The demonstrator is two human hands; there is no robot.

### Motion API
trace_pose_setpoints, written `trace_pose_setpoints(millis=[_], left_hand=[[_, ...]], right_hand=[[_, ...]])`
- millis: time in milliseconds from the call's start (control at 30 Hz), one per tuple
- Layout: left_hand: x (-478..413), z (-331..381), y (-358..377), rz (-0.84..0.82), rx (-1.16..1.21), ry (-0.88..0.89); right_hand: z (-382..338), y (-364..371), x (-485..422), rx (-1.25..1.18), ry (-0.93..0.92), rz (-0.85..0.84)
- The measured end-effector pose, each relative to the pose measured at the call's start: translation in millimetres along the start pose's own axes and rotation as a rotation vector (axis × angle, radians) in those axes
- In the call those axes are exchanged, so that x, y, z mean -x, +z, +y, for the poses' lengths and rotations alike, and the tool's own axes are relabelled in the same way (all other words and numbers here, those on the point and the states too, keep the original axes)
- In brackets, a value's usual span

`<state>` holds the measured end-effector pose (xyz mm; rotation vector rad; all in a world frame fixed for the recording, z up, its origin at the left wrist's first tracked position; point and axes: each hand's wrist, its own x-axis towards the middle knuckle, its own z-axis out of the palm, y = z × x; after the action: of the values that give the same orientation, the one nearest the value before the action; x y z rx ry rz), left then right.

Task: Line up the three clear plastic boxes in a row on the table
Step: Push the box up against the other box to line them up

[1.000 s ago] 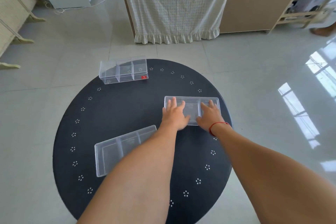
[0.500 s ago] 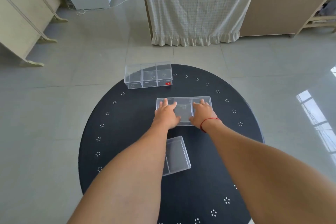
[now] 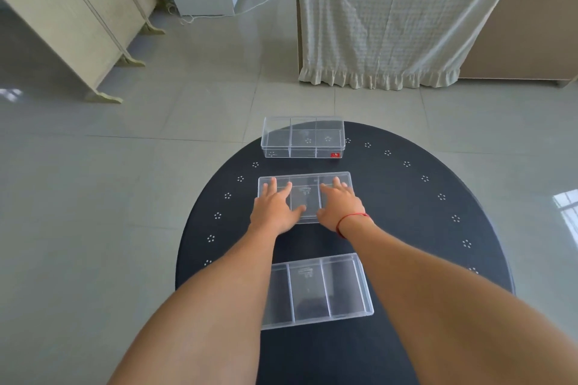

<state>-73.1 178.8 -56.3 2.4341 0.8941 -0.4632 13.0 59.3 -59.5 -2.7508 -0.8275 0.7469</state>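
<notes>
Your left hand point(image 3: 273, 210) is lying flat, fingers spread, on the left part of the middle box point(image 3: 305, 196), and your right hand point(image 3: 340, 207) is doing the same on the right part, so both palms are pressed down on top of it rather than wrapped around anything. There's a red string point(image 3: 350, 219) around your right wrist. The box under your hands is clear plastic with dividers, sitting square to you on the black round tabletop point(image 3: 406, 222).

Just past your fingertips, with a gap of bare tabletop between, is the far box point(image 3: 302, 137), also clear with three compartments and a small red sticker point(image 3: 335, 154) at its front right corner. It sits right at the far edge of the tabletop. Closer to you, between your forearms, is the near box point(image 3: 316, 289), tilted a little compared with the other two, its left end hidden under your left arm.

The three boxes run in a line away from you, none touching. Beyond the tabletop there's grey tiled floor point(image 3: 125, 166) and a pale ruffled curtain point(image 3: 391, 15).
</notes>
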Motion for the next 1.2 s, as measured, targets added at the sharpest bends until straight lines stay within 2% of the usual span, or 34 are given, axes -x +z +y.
trace_pose_setpoints(millis=[200, 433, 667, 1200], left_hand=[[-23.6, -6.1, -10.1, -0.014, -0.083, 0.03], [-45.9, -2.4, -16.6, -0.02, -0.062, 0.027], [-53.2, -0.4, -15.6, 0.09, 0.015, 0.012], [-63.1, 5.9, -20.8, 0.086, 0.082, -0.032]], right_hand=[[-7.5, -2.5, -15.4, -0.035, 0.004, 0.011], [-10.4, -12.2, -30.4, -0.07, 0.023, 0.007], [-8.8, -16.8, -41.1, -0.093, 0.04, 0.02], [-8.6, -20.0, -54.7, -0.101, 0.032, 0.032]])
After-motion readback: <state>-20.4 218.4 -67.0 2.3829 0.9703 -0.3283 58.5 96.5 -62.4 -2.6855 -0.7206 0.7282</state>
